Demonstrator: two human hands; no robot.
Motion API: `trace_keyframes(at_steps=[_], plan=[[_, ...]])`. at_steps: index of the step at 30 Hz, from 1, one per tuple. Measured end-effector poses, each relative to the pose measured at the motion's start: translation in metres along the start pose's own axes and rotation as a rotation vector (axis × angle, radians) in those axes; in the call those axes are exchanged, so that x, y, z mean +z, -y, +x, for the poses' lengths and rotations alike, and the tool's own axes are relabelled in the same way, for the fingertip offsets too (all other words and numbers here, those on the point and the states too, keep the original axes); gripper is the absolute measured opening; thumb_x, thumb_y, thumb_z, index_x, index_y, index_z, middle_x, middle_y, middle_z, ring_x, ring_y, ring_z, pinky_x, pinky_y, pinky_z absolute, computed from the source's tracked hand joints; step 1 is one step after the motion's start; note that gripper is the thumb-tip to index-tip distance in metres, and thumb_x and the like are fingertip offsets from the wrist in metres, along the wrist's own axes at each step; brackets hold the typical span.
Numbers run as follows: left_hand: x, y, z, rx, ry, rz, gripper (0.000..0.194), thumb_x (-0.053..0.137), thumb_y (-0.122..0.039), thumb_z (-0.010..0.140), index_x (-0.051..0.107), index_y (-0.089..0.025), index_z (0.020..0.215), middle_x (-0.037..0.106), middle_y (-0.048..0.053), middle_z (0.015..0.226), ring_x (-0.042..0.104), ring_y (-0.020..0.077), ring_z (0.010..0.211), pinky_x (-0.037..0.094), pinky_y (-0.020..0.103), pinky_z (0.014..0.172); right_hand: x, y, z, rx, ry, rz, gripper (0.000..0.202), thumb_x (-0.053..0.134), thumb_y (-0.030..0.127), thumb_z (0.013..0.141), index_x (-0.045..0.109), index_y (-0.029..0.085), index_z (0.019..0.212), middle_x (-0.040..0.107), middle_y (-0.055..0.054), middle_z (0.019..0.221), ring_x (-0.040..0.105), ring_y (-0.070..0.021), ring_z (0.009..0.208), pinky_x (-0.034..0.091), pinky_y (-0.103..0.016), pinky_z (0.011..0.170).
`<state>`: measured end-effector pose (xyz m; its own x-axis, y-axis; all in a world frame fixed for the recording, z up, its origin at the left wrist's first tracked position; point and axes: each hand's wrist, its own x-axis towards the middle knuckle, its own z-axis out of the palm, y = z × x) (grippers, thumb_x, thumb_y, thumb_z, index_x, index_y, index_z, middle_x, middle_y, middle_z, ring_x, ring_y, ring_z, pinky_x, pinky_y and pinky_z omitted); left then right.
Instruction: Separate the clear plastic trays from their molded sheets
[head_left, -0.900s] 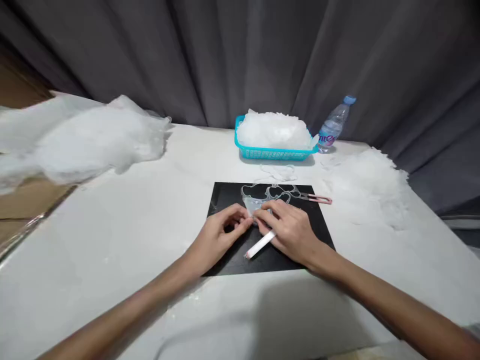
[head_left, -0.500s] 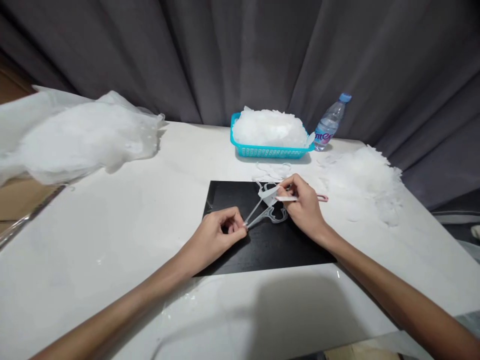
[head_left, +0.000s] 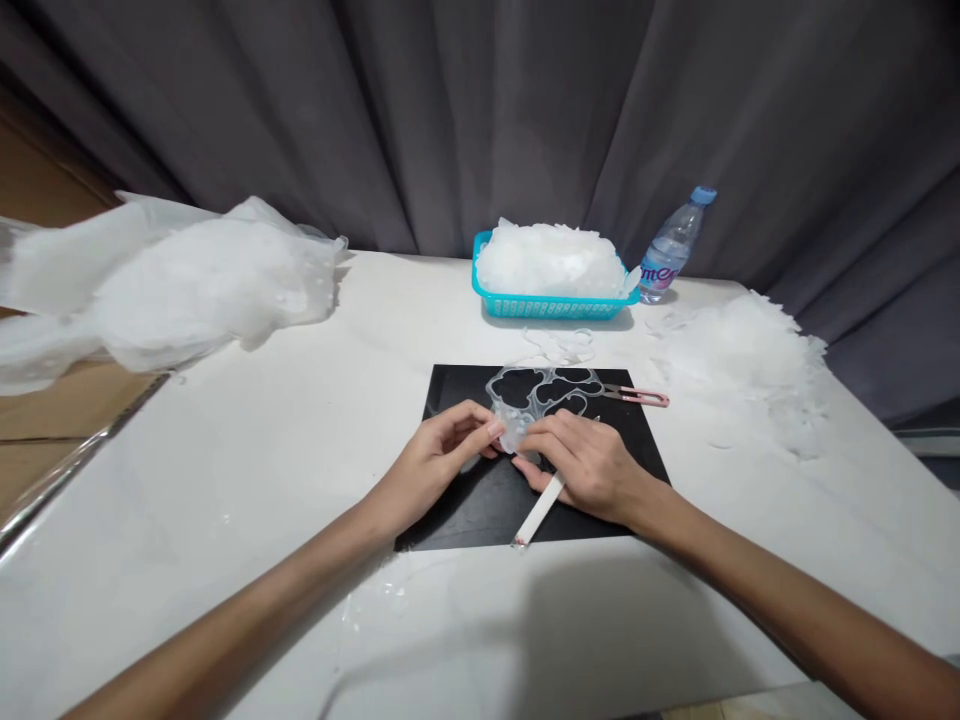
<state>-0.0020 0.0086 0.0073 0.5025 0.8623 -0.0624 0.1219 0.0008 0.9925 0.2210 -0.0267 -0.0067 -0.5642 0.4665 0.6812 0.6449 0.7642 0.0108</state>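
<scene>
Centrally, left hand [head_left: 448, 450] fingers pinch translucent piece [head_left: 513, 428]; right hand [head_left: 589, 465] fingers grip white-handled tool [head_left: 540, 511] over black mat [head_left: 457, 517].

The basket [head_left: 559, 306] is turquoise (the mat [head_left: 469, 510], plain black).

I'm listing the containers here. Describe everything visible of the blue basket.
The basket is bright blue, seemingly plastic, shallow and rectangular, with a slotted front. It rests upright on the table near the curtain, heaped above its rim with white pieces. The bottle stands just right of it. Neither the left hand nor right hand touches it.
</scene>
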Motion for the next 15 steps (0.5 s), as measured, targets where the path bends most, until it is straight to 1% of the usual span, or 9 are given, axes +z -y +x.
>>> trace_keyframes(at_steps=[6,10,15], plan=[[-0.0048,0.0010,0.0020,-0.030,0.020,-0.030,0.028,0.071,-0.046,0.095,0.073,-0.019,0.090,0.069,0.002,0.082,0.064,0.0169,0.082,0.052,0.029,0.084,-0.0001,-0.0001,-0.0025,0.037,0.014,0.013,0.005,0.066,0.019,0.101,0.065,0.014,0.104,0.077,-0.007,0.091,0.071,-0.0185,0.079,0.056,-0.030,0.069],[-0.0052,0.0022,0.0023,-0.031,0.028,-0.031,0.031,0.071,-0.049,0.094,0.072,-0.019,0.089,0.069,0.002,0.082,0.064,0.0175,0.082,0.052,0.031,0.085,-0.0002,0.0000,-0.0026,0.033,0.015,0.008,0.005,0.066,0.019,0.101,0.065,0.014,0.103,0.077,-0.006,0.091,0.071,-0.0188,0.079,0.056,-0.031,0.069],[-0.0059,0.0043,0.0023,-0.043,0.047,-0.028,0.031,0.068,-0.049,0.097,0.071,-0.019,0.090,0.068,0.002,0.082,0.064,0.0169,0.082,0.051,0.030,0.086,-0.0005,-0.0001,-0.0027,0.051,-0.013,0.012,0.005,0.065,0.018,0.101,0.065,0.014,0.103,0.077,-0.007,0.092,0.069,-0.0187,0.078,0.057,-0.031,0.071]])
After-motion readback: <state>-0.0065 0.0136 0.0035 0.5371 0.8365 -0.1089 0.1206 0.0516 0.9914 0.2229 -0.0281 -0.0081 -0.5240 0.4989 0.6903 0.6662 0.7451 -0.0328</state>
